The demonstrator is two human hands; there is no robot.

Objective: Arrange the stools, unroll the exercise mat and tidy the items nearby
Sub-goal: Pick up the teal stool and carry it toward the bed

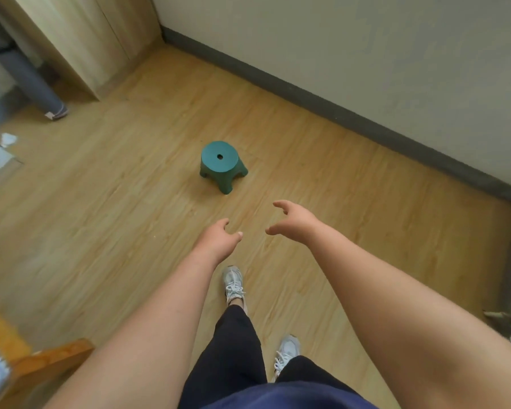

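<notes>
- Head view: the green stool [222, 163] stood upright on the wooden floor [101, 202], ahead of both hands and not touched. A grey rolled mat [27, 75] leaned at the far left.
- The left hand [219, 239] and right hand [292, 221] were empty, fingers loosely spread.
- Gripping the seat rim from both sides would likely have kept the stool level.

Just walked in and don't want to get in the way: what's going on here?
A person stands on the wooden floor with both arms stretched forward. The left hand and right hand hold nothing, fingers loosely curled. Just ahead of them a small green stool stands upright on the floor, untouched. A rolled grey mat leans beside the wooden cabinet at the far left, not yet unrolled.
</notes>
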